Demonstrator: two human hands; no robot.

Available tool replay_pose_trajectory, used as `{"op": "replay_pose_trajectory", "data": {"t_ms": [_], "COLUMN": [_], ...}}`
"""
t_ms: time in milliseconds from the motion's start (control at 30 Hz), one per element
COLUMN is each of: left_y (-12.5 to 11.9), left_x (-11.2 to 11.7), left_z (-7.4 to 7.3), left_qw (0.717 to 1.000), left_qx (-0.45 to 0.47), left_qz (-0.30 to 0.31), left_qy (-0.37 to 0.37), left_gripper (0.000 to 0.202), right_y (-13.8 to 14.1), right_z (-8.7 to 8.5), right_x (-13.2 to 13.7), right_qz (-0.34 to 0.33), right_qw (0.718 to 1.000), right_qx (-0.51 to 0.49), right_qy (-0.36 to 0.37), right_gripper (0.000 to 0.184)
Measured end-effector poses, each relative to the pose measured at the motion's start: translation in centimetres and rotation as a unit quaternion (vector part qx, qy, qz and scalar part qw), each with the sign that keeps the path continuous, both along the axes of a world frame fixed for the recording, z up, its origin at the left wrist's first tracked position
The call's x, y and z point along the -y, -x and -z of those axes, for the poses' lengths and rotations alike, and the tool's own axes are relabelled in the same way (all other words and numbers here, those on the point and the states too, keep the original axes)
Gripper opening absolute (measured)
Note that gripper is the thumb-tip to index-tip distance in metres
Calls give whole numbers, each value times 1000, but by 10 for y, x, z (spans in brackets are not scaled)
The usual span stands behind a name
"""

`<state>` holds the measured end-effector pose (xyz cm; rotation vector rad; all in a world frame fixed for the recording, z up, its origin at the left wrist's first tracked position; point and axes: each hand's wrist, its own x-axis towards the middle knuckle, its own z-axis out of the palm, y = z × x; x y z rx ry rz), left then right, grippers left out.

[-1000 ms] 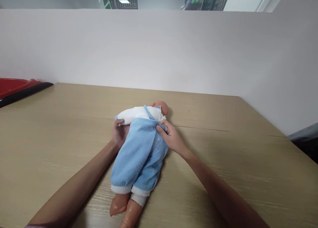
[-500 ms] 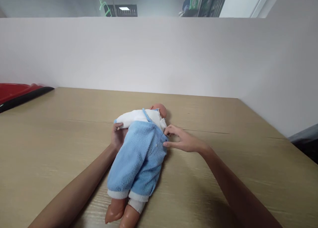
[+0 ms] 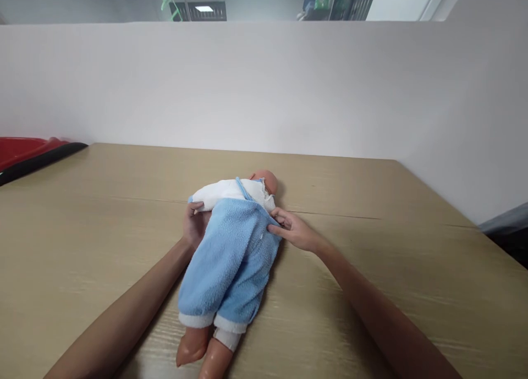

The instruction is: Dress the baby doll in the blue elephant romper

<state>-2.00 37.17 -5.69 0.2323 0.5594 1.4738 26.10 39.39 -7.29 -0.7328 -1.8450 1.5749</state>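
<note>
A baby doll (image 3: 218, 335) lies on the table, its head at the far end and its bare feet toward me. It wears a white long-sleeved top (image 3: 220, 190) and fuzzy blue overalls (image 3: 220, 247) with white cuffs and a thin blue strap. My left hand (image 3: 195, 223) grips the doll at its left side, thumb over the white sleeve and the other fingers partly hidden beneath the body. At the waist on the right, my right hand (image 3: 291, 229) pinches the upper edge of the overalls between thumb and fingers.
The wooden table (image 3: 383, 291) has a seam running across it. A white wall (image 3: 264, 87) rises behind. At the far left sits a red object with a black rim (image 3: 25, 153). Something dark and grey (image 3: 509, 230) stands beyond the right edge.
My right hand has closed from a loose, open pose onto the overalls' waist edge, shifting slightly left and up. My left hand keeps its hold on the doll.
</note>
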Motion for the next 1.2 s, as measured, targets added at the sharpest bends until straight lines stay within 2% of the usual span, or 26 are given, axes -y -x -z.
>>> {"op": "replay_pose_trajectory", "data": {"t_ms": [67, 167, 233, 300, 400, 500, 700, 767, 867, 1033, 1133, 1200], "left_y": [0, -1, -3, -5, -8, -9, -10, -11, -12, -11, -13, -15], "left_x": [0, 2, 3, 4, 4, 3, 4, 4, 6, 8, 9, 11], "left_z": [-2, -4, -6, -7, -10, -11, -9, -7, -2, 1, -3, -5], "left_qw": [1000, 1000, 999, 999, 999, 998, 998, 998, 998, 998, 998, 997], "left_qx": [-10, -26, -37, -45, -49, -48, -50, -51, -56, -52, -51, -55], "left_qz": [4, 9, 9, 2, -22, -36, -30, -28, -17, -37, -33, -29], "left_qy": [0, -1, -4, -8, -6, 3, -12, -23, -29, -26, -35, -52], "left_gripper": [62, 62, 62, 59, 56, 53, 49, 45, 41, 36, 34, 35], "right_y": [1, 14, 29, 43, 52, 51, 50, 52, 55, 52, 40, 29], "right_z": [-16, -37, -44, -46, -44, -40, -26, -23, -19, -17, -22, -29], "right_x": [7, 20, 26, 27, 23, 18, 14, 13, 13, 22, 36, 51], "right_qz": [33, 145, 234, 276, 258, 225, 172, 178, 245, 344, 375, 372], "right_qw": [996, 976, 953, 936, 936, 950, 985, 984, 969, 936, 915, 910], "right_qx": [50, 76, 69, 64, 62, 46, -29, -15, 25, 48, 50, 61], "right_qy": [-73, -146, -178, -209, -231, -211, -13, 9, -21, -67, -139, -170], "right_gripper": [29, 21, 24, 28, 24, 24, 32, 32, 32, 40, 46, 47]}}
